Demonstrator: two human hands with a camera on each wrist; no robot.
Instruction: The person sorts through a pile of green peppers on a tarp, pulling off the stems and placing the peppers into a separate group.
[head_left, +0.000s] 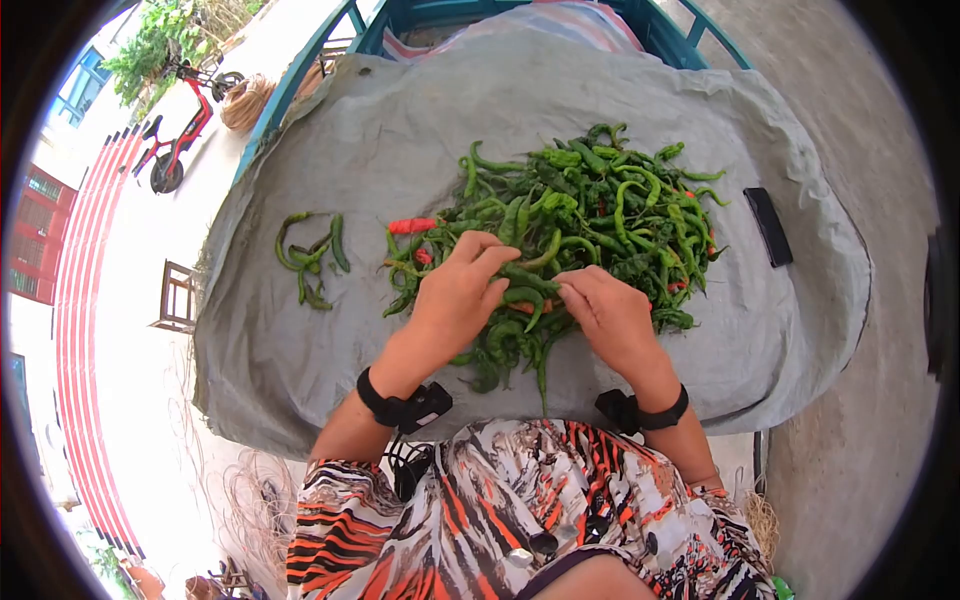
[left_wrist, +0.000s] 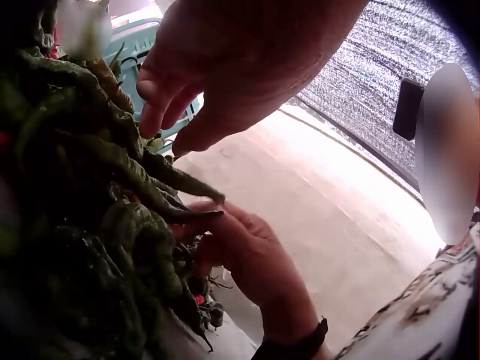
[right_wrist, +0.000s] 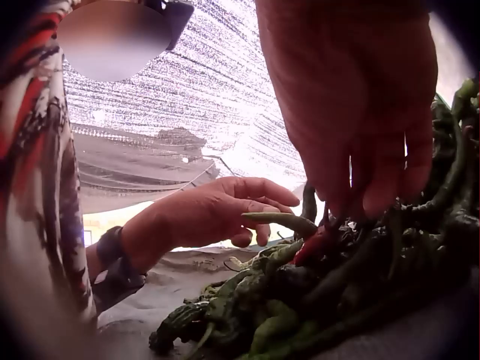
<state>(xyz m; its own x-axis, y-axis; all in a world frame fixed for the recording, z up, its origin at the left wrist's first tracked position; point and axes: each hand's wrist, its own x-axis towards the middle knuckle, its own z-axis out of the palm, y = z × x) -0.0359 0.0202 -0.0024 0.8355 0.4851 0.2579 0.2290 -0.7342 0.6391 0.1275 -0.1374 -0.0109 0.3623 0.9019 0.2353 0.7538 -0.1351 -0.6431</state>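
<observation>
A big heap of green chilli peppers (head_left: 590,215) lies on a grey cloth (head_left: 330,340), with a few red ones (head_left: 412,226) mixed in. Both hands work at the heap's near edge. My left hand (head_left: 490,268) curls its fingers and thumb round one end of a long green pepper (head_left: 525,279). My right hand (head_left: 572,292) pinches the other end of that pepper. In the right wrist view the pepper (right_wrist: 281,220) sticks out from the left hand (right_wrist: 262,217), and the right hand's fingers (right_wrist: 375,195) reach down into the heap. The left wrist view shows the right hand (left_wrist: 202,229) at the pepper's tip (left_wrist: 187,214).
A small separate bunch of green peppers (head_left: 312,258) lies on the cloth to the left. A black phone (head_left: 768,226) lies at the right of the heap. The cloth covers a blue cart (head_left: 400,20). A red scooter (head_left: 175,140) stands at the far left.
</observation>
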